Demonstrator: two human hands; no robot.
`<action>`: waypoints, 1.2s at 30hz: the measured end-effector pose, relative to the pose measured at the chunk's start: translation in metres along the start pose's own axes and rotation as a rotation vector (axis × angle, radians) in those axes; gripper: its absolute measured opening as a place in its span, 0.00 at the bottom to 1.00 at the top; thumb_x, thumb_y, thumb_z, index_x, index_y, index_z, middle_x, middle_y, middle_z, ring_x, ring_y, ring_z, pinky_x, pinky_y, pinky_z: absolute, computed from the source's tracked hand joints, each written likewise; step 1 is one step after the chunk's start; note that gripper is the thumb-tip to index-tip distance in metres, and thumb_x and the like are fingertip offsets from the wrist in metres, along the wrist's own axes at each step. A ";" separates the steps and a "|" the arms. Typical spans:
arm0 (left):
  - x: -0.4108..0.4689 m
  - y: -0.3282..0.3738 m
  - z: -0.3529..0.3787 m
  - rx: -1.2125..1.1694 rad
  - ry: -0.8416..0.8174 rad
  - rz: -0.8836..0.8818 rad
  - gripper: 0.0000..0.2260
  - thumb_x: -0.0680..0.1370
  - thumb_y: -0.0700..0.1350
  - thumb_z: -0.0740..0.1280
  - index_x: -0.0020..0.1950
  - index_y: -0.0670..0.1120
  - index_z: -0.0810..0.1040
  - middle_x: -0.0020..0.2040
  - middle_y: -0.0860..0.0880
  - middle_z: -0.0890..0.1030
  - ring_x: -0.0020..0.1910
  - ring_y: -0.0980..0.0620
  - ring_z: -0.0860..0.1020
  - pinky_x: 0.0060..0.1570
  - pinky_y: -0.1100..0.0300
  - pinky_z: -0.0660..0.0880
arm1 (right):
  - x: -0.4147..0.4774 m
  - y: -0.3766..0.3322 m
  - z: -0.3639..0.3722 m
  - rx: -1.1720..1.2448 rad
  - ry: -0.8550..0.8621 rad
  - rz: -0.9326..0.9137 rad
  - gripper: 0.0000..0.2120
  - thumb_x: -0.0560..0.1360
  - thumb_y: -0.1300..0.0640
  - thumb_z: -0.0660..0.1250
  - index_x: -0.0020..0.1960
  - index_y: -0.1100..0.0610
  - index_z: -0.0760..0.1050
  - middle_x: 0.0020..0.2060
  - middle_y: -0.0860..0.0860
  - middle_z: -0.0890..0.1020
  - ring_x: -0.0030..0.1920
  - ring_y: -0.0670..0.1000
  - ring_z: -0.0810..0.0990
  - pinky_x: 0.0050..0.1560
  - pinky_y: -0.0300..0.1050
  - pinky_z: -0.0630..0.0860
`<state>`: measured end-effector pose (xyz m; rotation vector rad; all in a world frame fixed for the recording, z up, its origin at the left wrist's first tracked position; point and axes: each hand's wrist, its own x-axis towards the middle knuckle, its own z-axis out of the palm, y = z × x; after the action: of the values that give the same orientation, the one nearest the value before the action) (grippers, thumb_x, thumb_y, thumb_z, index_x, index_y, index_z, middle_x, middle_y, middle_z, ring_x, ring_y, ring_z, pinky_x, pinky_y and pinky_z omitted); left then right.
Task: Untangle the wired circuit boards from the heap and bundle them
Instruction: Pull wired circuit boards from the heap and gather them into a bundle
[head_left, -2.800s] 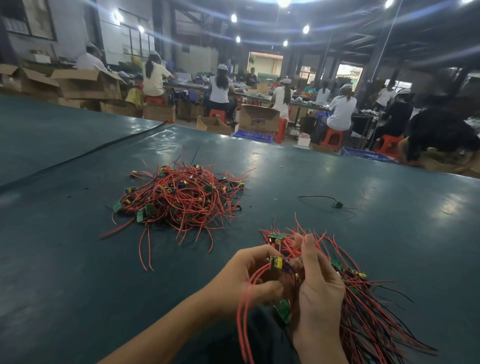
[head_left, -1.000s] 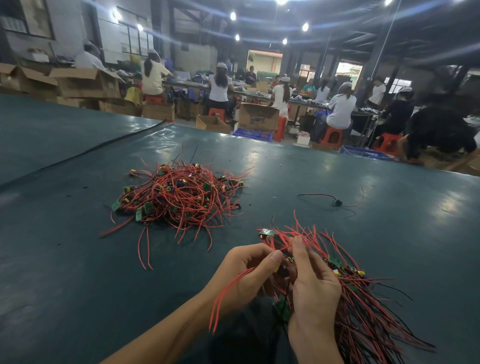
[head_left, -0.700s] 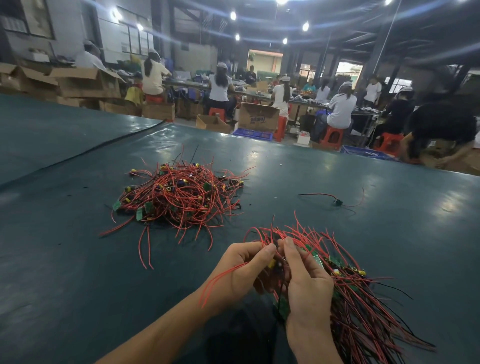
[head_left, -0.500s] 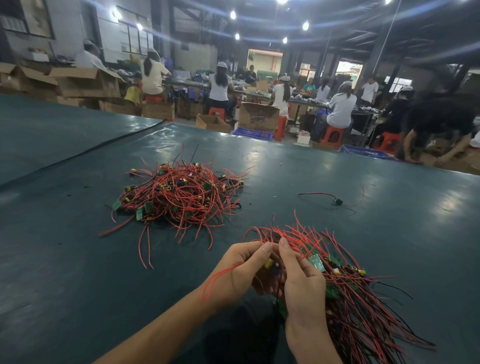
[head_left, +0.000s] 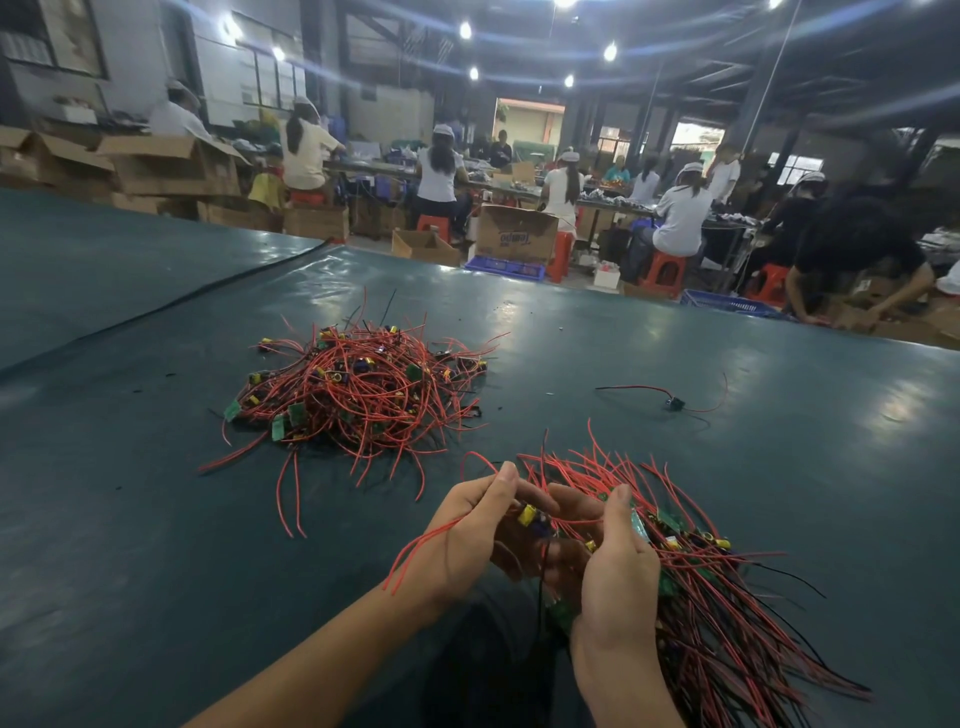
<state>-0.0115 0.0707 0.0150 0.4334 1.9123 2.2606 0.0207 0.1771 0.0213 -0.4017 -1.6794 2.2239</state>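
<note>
The left hand (head_left: 467, 535) is pinching the red leads of one wired circuit board (head_left: 530, 517) between thumb and fingers. The right hand (head_left: 618, 571) is gripping the bundle (head_left: 717, 613), whose wires are fanning out rightward over the counter (head_left: 156, 545). The heap (head_left: 358, 389) is lying farther back on the left, well apart. One loose wired part (head_left: 672, 403) is lying beyond the bundle.

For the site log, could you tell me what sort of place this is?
Probably an electronics assembly workshop: a heap of wired circuit boards on a green table, capped workers on stools, open cardboard cartons.
</note>
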 end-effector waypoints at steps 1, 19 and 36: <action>0.000 0.000 0.000 -0.026 0.012 -0.004 0.22 0.77 0.57 0.55 0.41 0.47 0.84 0.32 0.47 0.81 0.29 0.51 0.79 0.27 0.62 0.74 | 0.000 0.000 0.000 0.013 0.007 -0.003 0.28 0.82 0.43 0.52 0.39 0.52 0.85 0.33 0.55 0.84 0.27 0.51 0.79 0.26 0.41 0.75; 0.004 0.002 -0.008 -0.018 0.198 0.017 0.17 0.76 0.55 0.63 0.42 0.45 0.86 0.31 0.46 0.81 0.26 0.52 0.75 0.27 0.63 0.71 | -0.001 -0.002 0.000 0.168 0.010 -0.063 0.19 0.81 0.50 0.60 0.40 0.53 0.86 0.36 0.53 0.85 0.30 0.49 0.82 0.24 0.39 0.75; 0.002 0.003 -0.007 0.092 0.035 0.031 0.15 0.70 0.56 0.69 0.44 0.44 0.85 0.41 0.36 0.83 0.29 0.54 0.76 0.29 0.63 0.72 | -0.003 0.001 0.004 0.050 0.006 -0.219 0.13 0.78 0.57 0.67 0.39 0.45 0.85 0.36 0.50 0.86 0.35 0.48 0.85 0.30 0.38 0.78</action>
<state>-0.0149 0.0643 0.0176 0.4403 2.0476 2.2194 0.0220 0.1719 0.0219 -0.2005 -1.5785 2.0978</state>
